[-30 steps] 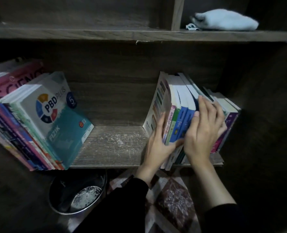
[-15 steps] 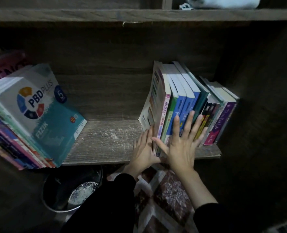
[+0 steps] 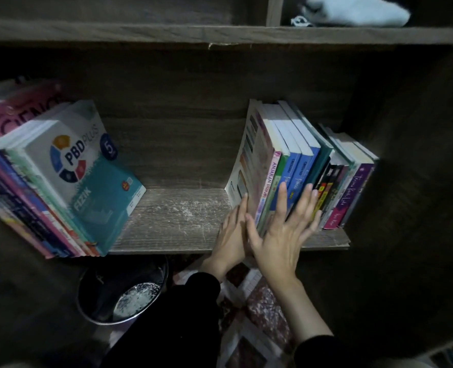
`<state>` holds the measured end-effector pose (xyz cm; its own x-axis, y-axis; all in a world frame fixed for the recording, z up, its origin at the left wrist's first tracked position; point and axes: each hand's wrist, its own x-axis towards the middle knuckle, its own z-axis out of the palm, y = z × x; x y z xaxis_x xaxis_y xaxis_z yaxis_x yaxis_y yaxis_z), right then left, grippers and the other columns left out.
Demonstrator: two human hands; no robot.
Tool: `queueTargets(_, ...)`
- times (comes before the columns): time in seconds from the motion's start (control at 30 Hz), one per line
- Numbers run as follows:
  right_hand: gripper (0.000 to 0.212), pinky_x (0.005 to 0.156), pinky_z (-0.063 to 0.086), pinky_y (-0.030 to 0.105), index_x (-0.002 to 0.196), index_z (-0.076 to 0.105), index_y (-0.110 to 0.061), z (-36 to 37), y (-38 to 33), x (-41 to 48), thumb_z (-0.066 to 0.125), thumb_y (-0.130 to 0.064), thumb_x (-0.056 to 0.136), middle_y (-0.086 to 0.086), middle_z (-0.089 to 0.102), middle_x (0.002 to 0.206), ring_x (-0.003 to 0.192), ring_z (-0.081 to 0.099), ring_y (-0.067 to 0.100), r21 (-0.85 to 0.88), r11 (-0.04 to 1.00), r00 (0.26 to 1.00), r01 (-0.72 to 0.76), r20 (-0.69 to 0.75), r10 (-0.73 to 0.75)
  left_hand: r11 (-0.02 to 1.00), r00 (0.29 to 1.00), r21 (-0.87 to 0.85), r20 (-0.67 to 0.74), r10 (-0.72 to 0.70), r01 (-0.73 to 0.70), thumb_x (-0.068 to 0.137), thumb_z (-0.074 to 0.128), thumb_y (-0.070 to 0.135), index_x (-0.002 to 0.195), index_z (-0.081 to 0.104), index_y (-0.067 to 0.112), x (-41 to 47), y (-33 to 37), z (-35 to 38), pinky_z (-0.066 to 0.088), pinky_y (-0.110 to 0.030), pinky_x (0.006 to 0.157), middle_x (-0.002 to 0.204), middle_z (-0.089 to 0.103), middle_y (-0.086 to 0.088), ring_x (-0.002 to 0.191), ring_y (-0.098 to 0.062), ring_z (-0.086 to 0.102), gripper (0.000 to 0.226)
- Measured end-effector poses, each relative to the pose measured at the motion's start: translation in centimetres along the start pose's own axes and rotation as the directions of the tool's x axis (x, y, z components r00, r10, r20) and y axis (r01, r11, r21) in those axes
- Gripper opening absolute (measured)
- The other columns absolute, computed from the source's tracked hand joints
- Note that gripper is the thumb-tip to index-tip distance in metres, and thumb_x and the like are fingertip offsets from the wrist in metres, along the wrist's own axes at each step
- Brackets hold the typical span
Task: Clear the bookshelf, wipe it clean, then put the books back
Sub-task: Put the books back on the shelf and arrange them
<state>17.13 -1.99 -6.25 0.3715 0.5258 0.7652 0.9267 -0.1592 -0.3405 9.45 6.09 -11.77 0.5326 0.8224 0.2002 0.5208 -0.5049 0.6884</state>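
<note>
A row of upright books (image 3: pixel 302 166) stands at the right end of the dark wooden shelf (image 3: pixel 177 216). My right hand (image 3: pixel 281 235) presses flat on their spines with fingers spread and straight. My left hand (image 3: pixel 232 235) lies flat against the cover of the leftmost book of that row, fingers straight. A second group of books (image 3: pixel 58 176) leans at the shelf's left end, a white and teal "PBD Plus" book in front. A pale blue cloth (image 3: pixel 355 11) lies on the shelf above, at the top right.
The stretch of shelf board between the two book groups is dusty and scratched. Below the shelf sits a round dark metal bowl (image 3: pixel 121 296) with whitish residue inside. A patterned mat (image 3: pixel 252 309) covers the floor under my arms.
A second ago both hands gripped the right-hand books higher up. They slid down, and the fingers straightened to press flat on the spines and the end cover. The view shifted slightly.
</note>
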Motion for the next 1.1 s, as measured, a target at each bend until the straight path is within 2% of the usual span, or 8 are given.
queueTargets(0.2,0.090,0.116,0.005,0.052,0.152,0.004,-0.028,-1.1,-3.9,-0.1,0.062,-0.022,0.083,0.020,0.008,0.154,0.146,0.005,0.034,0.136,0.991,0.993,-0.022,-0.114,0.038,0.929,0.995,-0.361,-0.019,-0.094,0.080,0.094,0.042,0.042,0.150,0.020,0.030,-2.2,3.2,-4.1,0.020,-0.031,0.117,0.156,0.023,0.002,0.142,-0.010,0.023,0.061)
queueTargets(0.3,0.076,0.112,0.016,0.051,0.147,0.018,-0.022,-1.3,-6.9,0.2,0.057,-0.019,0.082,0.016,0.017,0.151,0.141,0.018,0.034,0.243,0.969,0.989,0.038,-0.147,-0.002,0.959,0.960,-0.281,-0.259,-0.109,0.033,0.091,0.060,0.011,0.142,0.040,0.024,-3.6,3.9,-8.5,0.031,-0.021,0.106,0.136,0.046,0.002,0.128,-0.015,0.043,0.056)
queueTargets(0.43,0.071,0.108,0.019,0.048,0.144,0.030,-0.017,-0.1,-11.8,0.5,0.054,-0.017,0.076,0.018,0.027,0.148,0.137,0.024,0.034,0.321,0.946,0.999,0.045,-0.039,-0.035,0.979,0.737,0.183,-0.673,0.060,0.087,0.082,0.064,0.004,0.130,0.056,0.017,-6.6,2.4,-17.2,0.027,-0.021,0.101,0.127,0.053,-0.008,0.118,-0.027,0.046,0.050)
queueTargets(0.5,0.071,0.106,0.019,0.048,0.143,0.033,-0.018,0.7,-14.6,0.4,0.050,-0.020,0.075,0.019,0.031,0.147,0.136,0.025,0.034,0.348,0.936,0.997,0.043,0.047,-0.063,0.913,0.555,0.330,-0.818,0.149,0.241,0.081,0.063,0.008,0.130,0.054,0.013,-8.2,1.0,-21.8,0.030,-0.036,0.101,0.129,0.050,-0.017,0.117,-0.032,0.040,0.050)
queueTargets(0.57,0.070,0.105,0.019,0.050,0.143,0.033,-0.020,1.3,-17.1,0.4,0.046,-0.023,0.074,0.018,0.032,0.147,0.137,0.024,0.033,0.373,0.927,0.988,0.051,0.117,-0.101,0.823,0.471,0.363,-0.872,0.134,0.438,0.080,0.065,0.018,0.134,0.048,0.009,-9.4,-0.5,-25.8,0.031,-0.046,0.100,0.135,0.044,-0.022,0.118,-0.035,0.034,0.058)
queueTargets(0.77,0.080,0.112,0.011,0.056,0.146,0.030,-0.019,1.5,-18.2,3.7,0.064,-0.016,0.074,0.022,0.025,0.152,0.142,0.014,0.036,0.303,0.949,0.990,0.081,0.082,-0.111,0.661,0.604,0.447,-0.797,-0.012,0.603,0.078,0.073,0.035,0.140,0.038,0.002,-10.3,-2.3,-29.6,0.024,-0.047,0.103,0.142,0.037,-0.021,0.123,-0.040,0.034,0.079)
queueTargets(0.97,0.092,0.108,-0.001,0.070,0.152,0.010,-0.023,-2.2,-10.6,9.9,0.066,-0.020,0.079,0.027,0.000,0.157,0.142,-0.002,0.050,-0.041,0.999,0.999,0.001,0.049,0.001,0.587,0.584,0.483,-0.812,0.023,0.650,0.070,0.078,0.031,0.131,0.046,-0.001,-9.4,-2.2,-29.2,0.029,-0.044,0.093,0.134,0.048,-0.020,0.115,-0.039,0.044,0.076)
queueTargets(1.1,0.090,0.110,0.008,0.062,0.151,0.015,-0.015,-2.2,-9.1,10.1,0.069,-0.016,0.078,0.031,0.005,0.155,0.143,0.007,0.045,-0.074,0.997,0.995,-0.031,0.096,0.038,0.590,0.557,0.430,-0.830,-0.040,0.683,0.079,0.071,0.036,0.127,0.047,0.001,-8.8,-0.8,-29.0,0.027,-0.039,0.090,0.125,0.049,-0.019,0.113,-0.034,0.042,0.065)
